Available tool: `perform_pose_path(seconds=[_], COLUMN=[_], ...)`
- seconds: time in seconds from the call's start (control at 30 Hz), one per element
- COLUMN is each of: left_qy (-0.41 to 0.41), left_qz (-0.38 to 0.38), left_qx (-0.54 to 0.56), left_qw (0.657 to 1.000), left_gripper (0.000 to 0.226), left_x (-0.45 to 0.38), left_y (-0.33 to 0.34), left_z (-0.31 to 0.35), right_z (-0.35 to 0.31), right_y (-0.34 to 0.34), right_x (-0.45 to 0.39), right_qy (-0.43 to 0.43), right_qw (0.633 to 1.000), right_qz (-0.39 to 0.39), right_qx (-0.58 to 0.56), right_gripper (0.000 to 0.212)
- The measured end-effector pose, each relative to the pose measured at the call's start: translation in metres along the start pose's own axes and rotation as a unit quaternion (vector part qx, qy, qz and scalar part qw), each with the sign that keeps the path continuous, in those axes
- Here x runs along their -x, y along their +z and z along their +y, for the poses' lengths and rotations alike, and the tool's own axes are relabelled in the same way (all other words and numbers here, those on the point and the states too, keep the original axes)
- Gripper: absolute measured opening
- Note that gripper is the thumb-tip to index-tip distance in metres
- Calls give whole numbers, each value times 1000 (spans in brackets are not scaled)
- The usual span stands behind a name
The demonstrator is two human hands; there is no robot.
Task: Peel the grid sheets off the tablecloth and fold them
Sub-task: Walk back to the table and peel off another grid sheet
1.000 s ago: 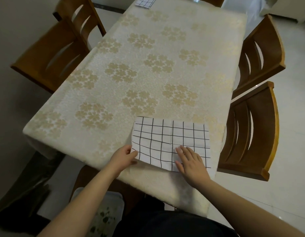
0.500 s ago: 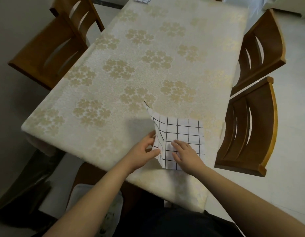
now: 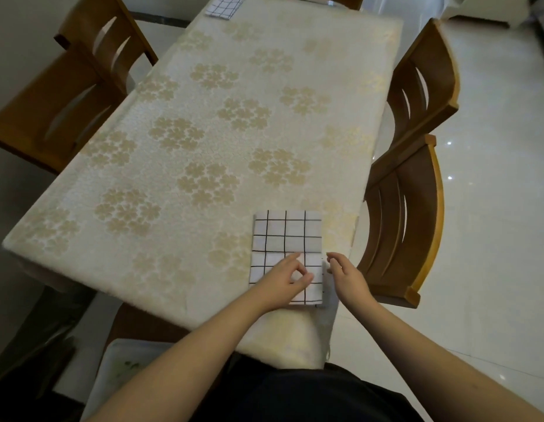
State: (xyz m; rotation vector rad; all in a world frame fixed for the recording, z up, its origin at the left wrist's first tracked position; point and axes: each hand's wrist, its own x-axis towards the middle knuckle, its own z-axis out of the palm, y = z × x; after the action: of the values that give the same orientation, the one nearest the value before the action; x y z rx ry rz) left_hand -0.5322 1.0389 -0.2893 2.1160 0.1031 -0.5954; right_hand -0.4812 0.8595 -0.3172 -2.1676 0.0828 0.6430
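Folded over since a moment earlier, when its left half had stood lifted in mid-turn, the grid sheet [image 3: 287,257] lay doubled into a narrower rectangle near the front right corner of the tablecloth [image 3: 203,141], its right edge close to the table's side where a wooden chair [image 3: 404,226] was tucked in. The left hand [image 3: 284,284] had crossed onto the sheet's lower half and rested on it, index fingertip and thumb tip brought together in a small ring; whether they pinched any layer of the sheet could not be told. The right hand [image 3: 345,275] sat just beside the sheet's right edge, fingers loosely curled and holding nothing that showed. A crease ran across the sheet's middle, level with the fingertips. Judging by how the sheet had curled upright during the fold, it seemed thin, light and limp, soft enough to crease under a fingertip yet likely to spring open unless pressed flat. The best hold for a further fold looked to be the two near corners, pinched lightly and carried to the far edge. A second grid sheet [image 3: 223,4] lay at the table's far end, well apart
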Motion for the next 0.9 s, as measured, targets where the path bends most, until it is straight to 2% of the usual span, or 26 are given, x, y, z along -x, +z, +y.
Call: perform_pose_path(seconds=[0.17, 0.23, 0.3, 0.4, 0.5, 0.57, 0.7, 0.9], left_qy=[-17, -1, 14, 14, 8, 15, 25, 31], left_qz=[51, 70, 66, 45, 43, 62, 84, 19], left_qx=[6, -102, -239, -349, -380, -388, -385, -410], left_qw=[999, 992, 969, 936, 924, 919, 919, 911], left_gripper=[49, 63, 82, 88, 70, 67, 70, 100], left_x=[-1, -1, -2, -3, -4, -5, -3, -2], left_y=[3, -3, -9, -10, -4, 0, -1, -20], left_z=[-33, -52, -68, -87, -99, -104, -108, -117], right_z=[9, 8, 7, 7, 12, 18, 25, 30], right_y=[2, 6, 12, 28, 40, 42, 32, 16], right_x=[-1, 2, 4, 3, -4, -11, -20, -22], right_qy=[1, -38, -99, -202, -255, -252, -227, -188], right_qw=[1000, 997, 987, 944, 887, 871, 859, 861], right_qz=[4, 13, 20, -5, -69, -97, -103, -118], right_qx=[28, 62, 125, 261, 379, 411, 447, 457], right_gripper=[43, 47, 48, 53, 62, 62, 60, 80])
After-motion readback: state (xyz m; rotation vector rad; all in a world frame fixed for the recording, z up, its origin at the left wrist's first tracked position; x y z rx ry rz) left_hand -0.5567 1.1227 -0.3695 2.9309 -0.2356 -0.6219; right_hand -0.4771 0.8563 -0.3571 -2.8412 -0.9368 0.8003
